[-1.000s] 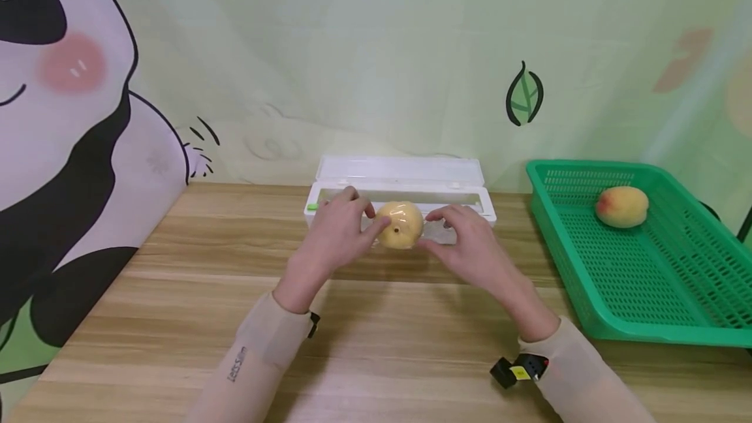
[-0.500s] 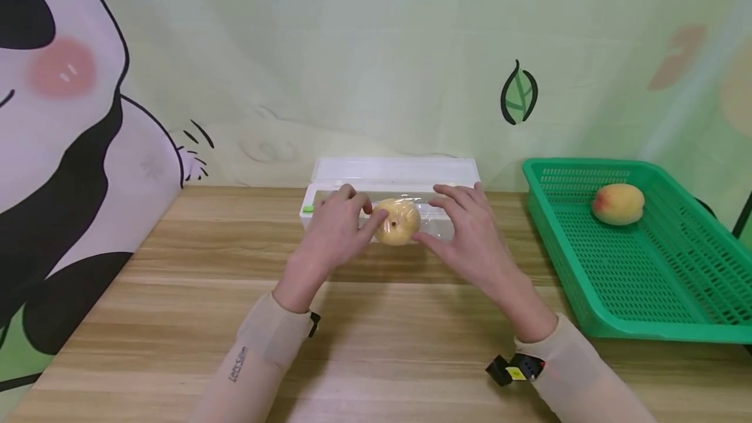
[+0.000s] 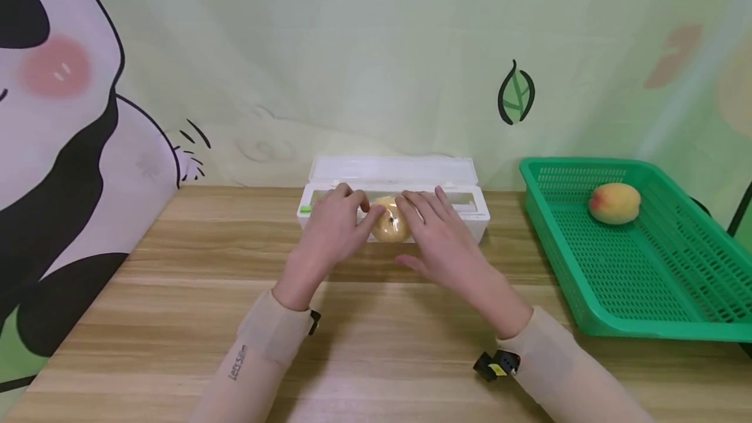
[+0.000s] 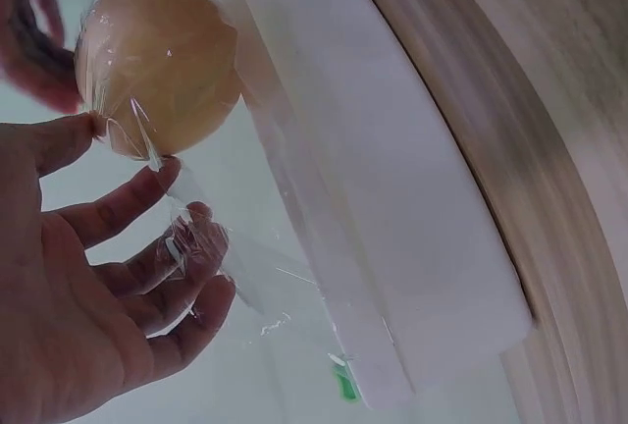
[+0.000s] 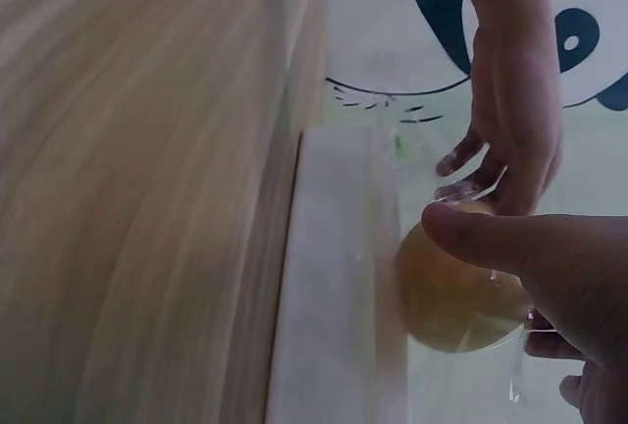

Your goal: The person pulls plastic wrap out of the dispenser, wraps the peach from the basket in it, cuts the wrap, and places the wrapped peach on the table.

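A yellow peach (image 3: 390,224) with clear cling film stretched over it is held in the air before a white cling film box (image 3: 480,217). My left hand (image 3: 331,230) pinches the peach and its film at the left side, thumb and forefinger at the gathered edge. Crumpled film clings around that hand's other fingers (image 4: 201,247) in the left wrist view. On the right, my right hand (image 3: 443,240) lays fairly straight fingers against the film-covered peach, its thumb standing apart below. The right fingers hide part of the peach's right side.
The box's lid (image 3: 393,170) stands raised at the back, against the printed backdrop. A green slide (image 3: 305,209) sits at the box's left end. To the right, a green perforated basket (image 3: 593,305) holds another peach (image 3: 614,203). All stand on a wooden table (image 3: 176,279).
My right hand first spread away from the peach, film stretching between, then moved left and brought its fingers over the peach's right side. The left hand kept its hold.
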Demonstrator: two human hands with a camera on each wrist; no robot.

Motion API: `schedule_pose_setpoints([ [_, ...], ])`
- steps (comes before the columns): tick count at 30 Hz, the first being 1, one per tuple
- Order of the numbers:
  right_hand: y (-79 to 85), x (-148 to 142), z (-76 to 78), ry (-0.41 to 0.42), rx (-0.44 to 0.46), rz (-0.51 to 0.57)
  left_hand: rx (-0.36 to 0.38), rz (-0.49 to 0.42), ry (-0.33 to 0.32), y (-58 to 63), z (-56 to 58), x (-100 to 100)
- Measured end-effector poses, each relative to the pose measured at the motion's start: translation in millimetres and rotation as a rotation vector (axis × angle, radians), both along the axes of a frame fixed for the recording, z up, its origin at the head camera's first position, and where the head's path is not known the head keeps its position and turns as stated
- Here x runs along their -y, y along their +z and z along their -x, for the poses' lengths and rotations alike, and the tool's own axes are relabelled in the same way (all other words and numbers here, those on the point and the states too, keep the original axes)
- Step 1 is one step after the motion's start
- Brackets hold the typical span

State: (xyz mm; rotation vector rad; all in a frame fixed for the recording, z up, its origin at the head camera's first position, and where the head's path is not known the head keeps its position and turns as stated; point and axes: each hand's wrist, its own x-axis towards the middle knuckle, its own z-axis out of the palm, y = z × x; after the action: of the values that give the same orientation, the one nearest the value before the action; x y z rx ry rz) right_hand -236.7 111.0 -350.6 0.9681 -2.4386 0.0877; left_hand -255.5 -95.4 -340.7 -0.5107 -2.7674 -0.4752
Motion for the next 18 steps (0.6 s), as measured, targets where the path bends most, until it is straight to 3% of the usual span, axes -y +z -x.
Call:
schedule_pose_setpoints([
  [7, -6.8, 1.9, 10.0, -0.011, 0.036, 0.056, -0.008, -0.007, 0.029, -0.8, 1.2, 0.2],
  [10, -6.7, 2.9, 12.6, -0.017, 0.053, 0.090, -0.044, -0.037, 0.034, -0.1, -0.3, -1.0],
  [15, -5.3, 2.7, 14.2, -0.028, 0.085, 0.103, -0.250, -0.098, -0.010, 5.0, -2.5, -4.4],
  [18, -3.9, 2.5, 15.5, -0.035, 0.103, 0.108, -0.341, -0.099, -0.103, 8.2, -3.8, -6.9],
])
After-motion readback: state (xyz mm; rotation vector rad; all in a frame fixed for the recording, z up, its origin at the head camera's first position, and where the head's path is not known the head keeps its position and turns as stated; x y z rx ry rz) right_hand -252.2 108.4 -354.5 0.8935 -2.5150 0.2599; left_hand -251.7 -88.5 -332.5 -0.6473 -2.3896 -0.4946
